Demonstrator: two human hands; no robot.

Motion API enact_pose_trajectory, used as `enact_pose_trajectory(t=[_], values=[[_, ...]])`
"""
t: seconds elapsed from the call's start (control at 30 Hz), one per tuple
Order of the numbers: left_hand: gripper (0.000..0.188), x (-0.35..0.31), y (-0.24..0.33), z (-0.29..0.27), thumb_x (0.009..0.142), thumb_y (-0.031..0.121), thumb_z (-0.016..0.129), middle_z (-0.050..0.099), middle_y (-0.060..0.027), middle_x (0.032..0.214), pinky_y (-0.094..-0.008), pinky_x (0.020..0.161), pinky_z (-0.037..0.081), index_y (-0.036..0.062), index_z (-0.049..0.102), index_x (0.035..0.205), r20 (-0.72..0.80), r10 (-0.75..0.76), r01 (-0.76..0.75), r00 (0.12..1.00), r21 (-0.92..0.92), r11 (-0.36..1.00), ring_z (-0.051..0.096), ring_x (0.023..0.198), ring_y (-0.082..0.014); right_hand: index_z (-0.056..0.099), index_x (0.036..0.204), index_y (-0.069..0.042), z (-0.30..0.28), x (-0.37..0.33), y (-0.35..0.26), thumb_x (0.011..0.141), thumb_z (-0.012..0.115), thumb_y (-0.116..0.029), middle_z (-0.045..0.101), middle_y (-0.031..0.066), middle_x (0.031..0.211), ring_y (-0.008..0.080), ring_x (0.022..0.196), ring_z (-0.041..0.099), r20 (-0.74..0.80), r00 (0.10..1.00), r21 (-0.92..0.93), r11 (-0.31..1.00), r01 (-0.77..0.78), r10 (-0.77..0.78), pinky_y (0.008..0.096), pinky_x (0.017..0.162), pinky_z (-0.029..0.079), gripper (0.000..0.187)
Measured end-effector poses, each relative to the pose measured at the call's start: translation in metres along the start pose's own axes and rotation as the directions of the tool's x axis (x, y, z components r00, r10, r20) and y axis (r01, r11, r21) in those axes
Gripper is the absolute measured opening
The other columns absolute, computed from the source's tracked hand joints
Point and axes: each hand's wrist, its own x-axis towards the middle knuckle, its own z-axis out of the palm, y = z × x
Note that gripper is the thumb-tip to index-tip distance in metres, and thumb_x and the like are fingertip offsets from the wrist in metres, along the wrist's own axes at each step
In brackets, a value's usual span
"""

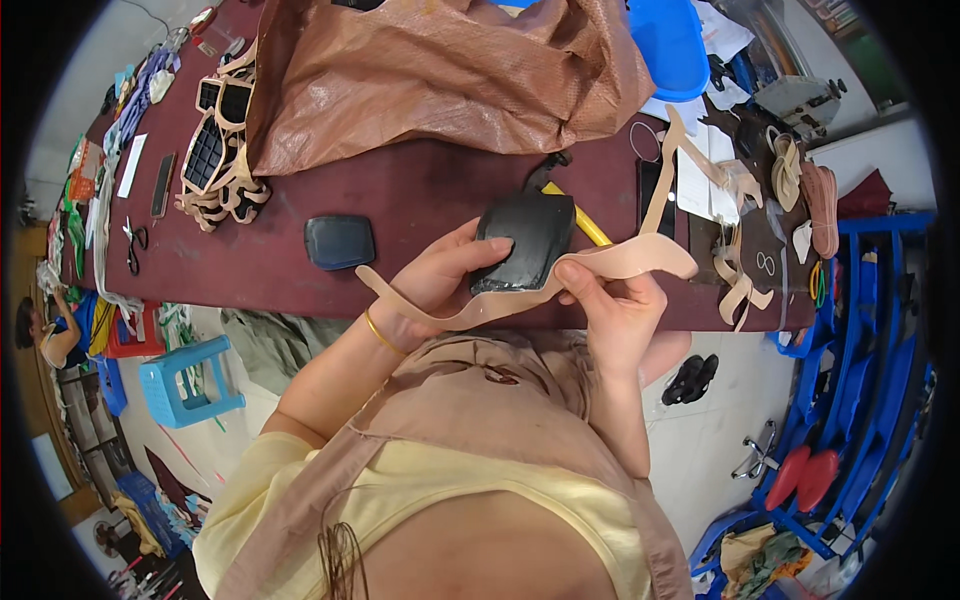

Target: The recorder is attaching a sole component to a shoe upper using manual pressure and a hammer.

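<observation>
Here both hands, left (435, 275) and right (610, 305), pinch a curved tan strap (560, 280) against a black block (525, 240).

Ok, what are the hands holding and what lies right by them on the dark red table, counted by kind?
Black flat rubbery pad held in the left hand: 1
Long beige leather strap gripped by both hands, right hand included: 1
Dark blue rounded block on the dark red table: 1
Yellow-handled tool behind the pad: 1
Total: 4

Pad (339, 241) on table (420, 190), left of block (524, 243); sack (440, 70) behind.
</observation>
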Motion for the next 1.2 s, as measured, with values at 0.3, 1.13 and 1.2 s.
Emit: enact_pose_trajectory(t=[0.3, 1.13, 1.2], values=[[0.054, -0.006, 0.000, 0.014, 0.089, 0.013, 0.059, 0.052, -0.0078, 0.126, -0.0322, 0.097, 0.045, 0.0043, 0.035, 0.137, 0.030, 0.024, -0.025, 0.999, 0.044, 0.999, 0.055, 0.111, -0.0156, 0.066, 0.085, 0.004, -0.003, 0.000, -0.005, 0.077, 0.074, -0.001, 0.062, 0.0088, 0.083, 0.0112, 0.061, 0.059, 0.024, 0.995, 0.037, 0.994, 0.098, -0.099, 0.0204, 0.050, 0.048, 0.012], [0.075, -0.016, -0.004, 0.008, 0.080, 0.010, 0.069, 0.049, -0.0072, 0.132, -0.0337, 0.101, 0.040, 0.0074, 0.028, 0.142, 0.146, -0.113, 0.096, 0.983, 0.119, 0.988, 0.050, 0.120, -0.0175, 0.067, 0.091, 0.003, -0.017, 0.003, -0.009, 0.082, 0.071, -0.009, 0.061, 0.0067, 0.078, 0.0111, 0.058, 0.059, -0.072, 0.996, 0.163, 0.985, 0.056, -0.044, 0.0208, 0.047, 0.046, 0.015], [0.077, -0.015, -0.008, 0.008, 0.078, 0.009, 0.070, 0.048, -0.0074, 0.132, -0.0344, 0.103, 0.038, 0.0081, 0.027, 0.142, 0.166, -0.093, 0.074, 0.982, 0.119, 0.990, 0.048, 0.122, -0.0181, 0.067, 0.093, 0.002, -0.016, 0.004, -0.010, 0.084, 0.069, -0.010, 0.061, 0.0060, 0.078, 0.0108, 0.058, 0.058, -0.085, 0.995, 0.203, 0.976, 0.074, -0.058, 0.0215, 0.046, 0.045, 0.015]])
